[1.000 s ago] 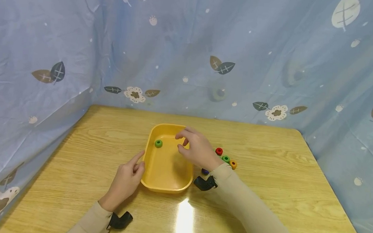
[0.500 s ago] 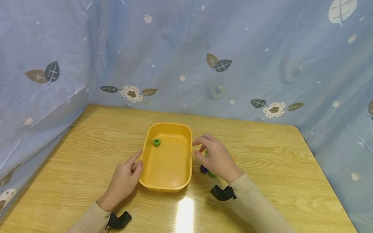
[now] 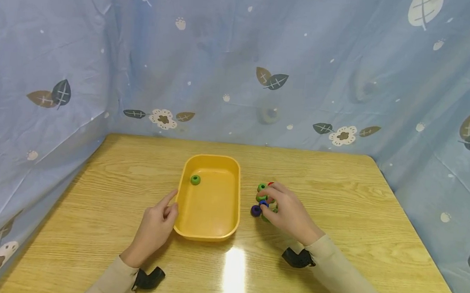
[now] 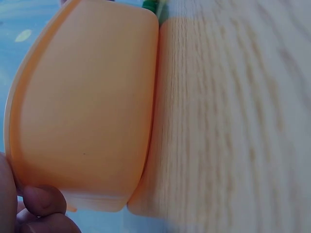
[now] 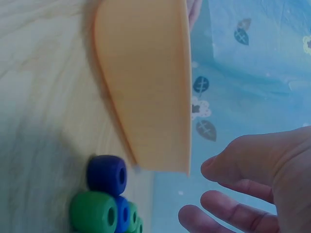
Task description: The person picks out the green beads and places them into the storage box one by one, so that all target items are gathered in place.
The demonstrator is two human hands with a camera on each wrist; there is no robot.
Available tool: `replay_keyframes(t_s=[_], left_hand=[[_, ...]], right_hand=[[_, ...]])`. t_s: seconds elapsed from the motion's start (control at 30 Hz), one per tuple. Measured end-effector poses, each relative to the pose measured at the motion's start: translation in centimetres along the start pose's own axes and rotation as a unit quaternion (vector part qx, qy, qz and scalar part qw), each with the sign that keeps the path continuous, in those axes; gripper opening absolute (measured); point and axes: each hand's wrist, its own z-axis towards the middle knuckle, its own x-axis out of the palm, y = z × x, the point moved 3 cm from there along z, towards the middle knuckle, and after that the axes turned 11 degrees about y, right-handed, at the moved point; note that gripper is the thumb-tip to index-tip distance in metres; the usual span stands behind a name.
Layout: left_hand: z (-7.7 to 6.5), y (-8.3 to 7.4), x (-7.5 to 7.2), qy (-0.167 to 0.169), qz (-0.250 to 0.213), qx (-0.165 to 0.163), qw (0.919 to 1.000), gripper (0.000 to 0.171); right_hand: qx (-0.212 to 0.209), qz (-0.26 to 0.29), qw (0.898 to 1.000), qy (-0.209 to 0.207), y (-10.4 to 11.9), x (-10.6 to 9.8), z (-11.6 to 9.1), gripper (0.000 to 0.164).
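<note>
My left hand (image 3: pixel 154 230) touches the left rim of a yellow tray (image 3: pixel 211 235), its index finger extended to the edge. In the left wrist view, curled fingers (image 4: pixel 43 200) show beside the tray's outer wall. Inside the tray lies one green bead (image 3: pixel 195 179) with a hole through it. My right hand (image 3: pixel 289 215) hovers over a cluster of beads on the table, thumb and fingers apart. Near its fingertips are a blue bead (image 3: pixel 263 204), a dark blue bead (image 5: pixel 106 174) and several green beads (image 5: pixel 93 212). A red bead (image 3: pixel 271 184) is partly hidden behind the fingers.
Everything stands on a wooden table (image 3: pixel 339 191) with a bright light reflection in front of the tray. A blue patterned curtain (image 3: pixel 208 61) hangs behind and on both sides. Black wrist mounts (image 3: pixel 298 258) sit below each hand.
My right hand has moved from above the tray, out over its right rim, to the bead cluster on the right. The left hand stays at the tray's rim; the green bead inside stays put.
</note>
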Motion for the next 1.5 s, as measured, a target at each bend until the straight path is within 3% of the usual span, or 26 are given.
replay_keyframes(t_s=[0.4, 1.0, 1.5], left_hand=[[0.0, -0.1, -0.1, -0.005, 0.007, 0.013, 0.9999, 0.042], [0.1, -0.1, 0.0, 0.009, -0.003, -0.017, 0.9998, 0.043], [-0.1, 0.1, 0.1, 0.01, -0.003, -0.013, 0.9999, 0.043]], right_hand=[[0.012, -0.011, 1.0, 0.009, -0.8, 0.3, -1.6, 0.028], [0.013, -0.072, 0.997, 0.032, -1.5, 1.9, -2.1, 0.038], [0.01, -0.107, 0.994, 0.023, -1.8, 2.5, -2.4, 0.04]])
